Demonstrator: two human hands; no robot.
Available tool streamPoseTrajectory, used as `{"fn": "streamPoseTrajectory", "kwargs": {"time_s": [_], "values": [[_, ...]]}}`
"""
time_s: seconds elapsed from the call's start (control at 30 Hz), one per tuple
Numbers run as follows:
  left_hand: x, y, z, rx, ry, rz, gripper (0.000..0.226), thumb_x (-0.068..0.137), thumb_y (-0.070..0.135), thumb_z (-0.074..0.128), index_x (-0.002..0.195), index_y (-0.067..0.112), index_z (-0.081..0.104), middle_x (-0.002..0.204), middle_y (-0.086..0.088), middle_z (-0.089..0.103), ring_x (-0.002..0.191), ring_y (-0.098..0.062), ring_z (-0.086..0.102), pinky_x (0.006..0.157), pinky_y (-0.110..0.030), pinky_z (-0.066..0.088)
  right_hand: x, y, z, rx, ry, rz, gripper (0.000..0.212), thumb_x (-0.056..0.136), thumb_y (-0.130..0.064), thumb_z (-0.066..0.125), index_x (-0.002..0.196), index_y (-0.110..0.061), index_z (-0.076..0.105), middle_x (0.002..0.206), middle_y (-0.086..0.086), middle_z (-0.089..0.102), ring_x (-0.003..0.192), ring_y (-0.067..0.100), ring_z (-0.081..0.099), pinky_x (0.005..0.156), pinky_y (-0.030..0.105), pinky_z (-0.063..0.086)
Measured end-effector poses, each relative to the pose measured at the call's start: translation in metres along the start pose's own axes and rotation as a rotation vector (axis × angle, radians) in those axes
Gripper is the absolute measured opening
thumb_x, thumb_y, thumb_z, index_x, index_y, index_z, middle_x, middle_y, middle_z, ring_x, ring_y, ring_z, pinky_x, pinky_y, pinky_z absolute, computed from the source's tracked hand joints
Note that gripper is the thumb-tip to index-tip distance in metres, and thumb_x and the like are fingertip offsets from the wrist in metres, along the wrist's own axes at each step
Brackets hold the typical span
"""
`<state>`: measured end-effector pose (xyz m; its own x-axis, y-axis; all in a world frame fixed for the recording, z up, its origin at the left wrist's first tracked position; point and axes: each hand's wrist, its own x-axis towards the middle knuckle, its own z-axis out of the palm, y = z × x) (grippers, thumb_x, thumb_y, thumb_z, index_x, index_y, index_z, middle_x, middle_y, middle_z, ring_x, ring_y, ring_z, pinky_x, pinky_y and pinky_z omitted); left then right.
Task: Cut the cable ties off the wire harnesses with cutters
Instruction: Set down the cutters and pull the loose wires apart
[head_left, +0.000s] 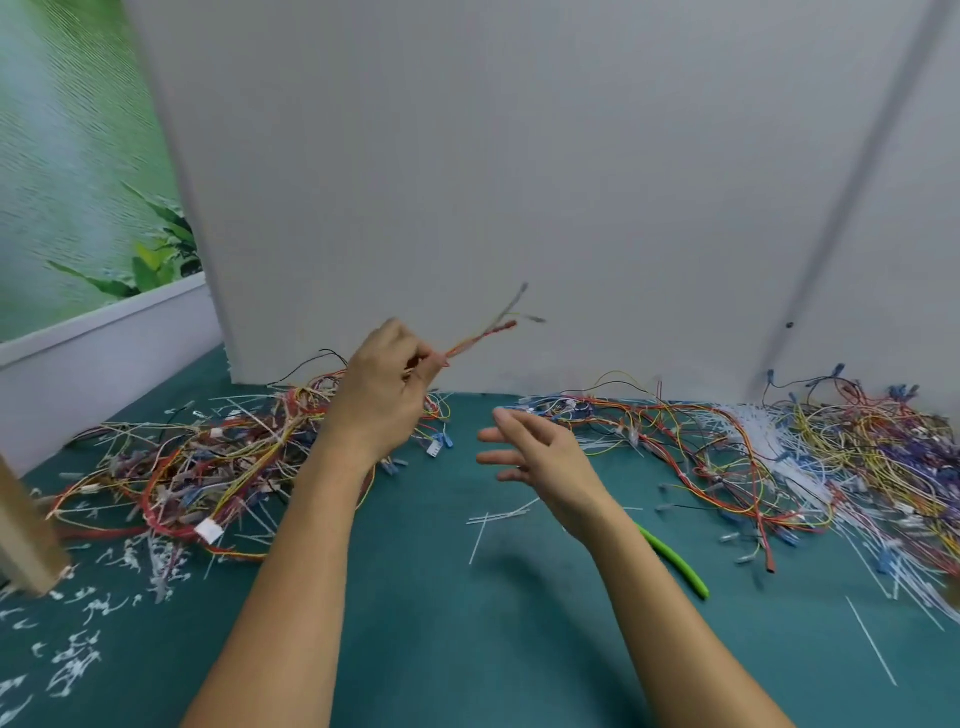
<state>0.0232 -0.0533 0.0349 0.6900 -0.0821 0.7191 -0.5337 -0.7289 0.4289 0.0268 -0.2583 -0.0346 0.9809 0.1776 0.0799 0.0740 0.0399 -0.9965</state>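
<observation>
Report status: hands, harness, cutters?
Left hand pinches wire harness, raised. Right hand open, empty. Green handle, likely the cutters, lies unheld on the table.

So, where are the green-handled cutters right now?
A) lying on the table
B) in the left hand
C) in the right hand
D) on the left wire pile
A: the green-handled cutters lie on the table by the right forearm; the right hand is open and empty, and the left hand grips only a wire harness.

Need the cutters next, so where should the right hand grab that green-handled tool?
Probably by the green handle, from above and the right: it lies flat on the table, its near end free, its far end is hidden under the right forearm. The right hand is open.
</observation>
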Motion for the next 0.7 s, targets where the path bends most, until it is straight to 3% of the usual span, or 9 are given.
{"fn": "streamPoseTrajectory", "kwargs": {"time_s": [0.13, 0.23, 0.3, 0.4, 0.53, 0.6, 0.7], "values": [[-0.007, 0.012, 0.020, -0.108, -0.246, 0.040, 0.012, 0.093, 0.021, 0.070, 0.087, 0.013, 0.076, 0.086, 0.003, 0.059, 0.084, -0.013, 0.055, 0.077, -0.025, 0.040, -0.002, -0.015, 0.008, 0.263, -0.080, -0.021, 0.046, 0.094, -0.046, 0.070, 0.124, -0.011, 0.065, 0.106, 0.012, 0.077, 0.083, 0.024, 0.076, 0.062, 0.025, 0.057], [-0.010, 0.011, 0.030, -0.128, -0.406, -0.090, 0.010, 0.089, 0.030, 0.073, 0.089, 0.022, 0.079, 0.086, 0.010, 0.067, 0.082, -0.003, 0.061, 0.076, -0.023, 0.043, -0.003, -0.013, 0.008, 0.187, 0.029, 0.030, 0.030, 0.103, -0.035, 0.061, 0.112, -0.008, 0.070, 0.098, 0.014, 0.079, 0.076, 0.019, 0.075, 0.059, 0.022, 0.055], [-0.011, 0.004, 0.030, -0.118, -0.466, -0.179, 0.014, 0.086, 0.032, 0.077, 0.097, 0.023, 0.079, 0.092, 0.013, 0.072, 0.089, 0.000, 0.065, 0.082, -0.025, 0.049, -0.002, -0.007, 0.007, 0.165, 0.071, 0.060, 0.027, 0.106, -0.029, 0.056, 0.106, -0.006, 0.071, 0.094, 0.013, 0.079, 0.075, 0.018, 0.075, 0.059, 0.022, 0.054], [-0.012, -0.011, 0.020, -0.025, -0.410, -0.302, 0.028, 0.081, 0.034, 0.081, 0.107, 0.026, 0.075, 0.113, 0.007, 0.069, 0.112, -0.012, 0.059, 0.099, -0.039, 0.050, 0.001, -0.004, 0.005, 0.231, 0.134, 0.086, 0.029, 0.108, -0.026, 0.052, 0.104, -0.003, 0.070, 0.090, 0.011, 0.079, 0.079, 0.017, 0.077, 0.061, 0.021, 0.056], [-0.014, -0.039, -0.007, 0.199, -0.337, -0.579, 0.060, 0.071, 0.049, 0.085, 0.127, 0.043, 0.062, 0.142, -0.009, 0.051, 0.139, -0.033, 0.034, 0.117, -0.054, 0.027, 0.006, -0.005, -0.002, 0.385, 0.192, 0.118, 0.031, 0.109, -0.024, 0.049, 0.111, 0.001, 0.068, 0.094, 0.011, 0.080, 0.086, 0.018, 0.078, 0.064, 0.021, 0.058], [-0.018, -0.052, -0.019, 0.199, -0.392, -0.700, 0.069, 0.068, 0.042, 0.088, 0.131, 0.034, 0.060, 0.144, -0.011, 0.050, 0.136, -0.034, 0.041, 0.114, -0.053, 0.029, 0.008, -0.005, -0.007, 0.471, 0.221, 0.142, 0.031, 0.110, -0.022, 0.048, 0.111, 0.002, 0.067, 0.095, 0.012, 0.079, 0.085, 0.017, 0.078, 0.063, 0.021, 0.059], [-0.024, -0.060, -0.026, 0.124, -0.403, -0.739, 0.051, 0.070, 0.023, 0.090, 0.117, 0.026, 0.069, 0.139, -0.007, 0.057, 0.122, -0.029, 0.055, 0.106, -0.047, 0.039, 0.010, -0.005, -0.012, 0.553, 0.242, 0.170, 0.029, 0.110, -0.021, 0.047, 0.105, 0.000, 0.066, 0.092, 0.011, 0.080, 0.082, 0.016, 0.078, 0.061, 0.021, 0.059]]}}
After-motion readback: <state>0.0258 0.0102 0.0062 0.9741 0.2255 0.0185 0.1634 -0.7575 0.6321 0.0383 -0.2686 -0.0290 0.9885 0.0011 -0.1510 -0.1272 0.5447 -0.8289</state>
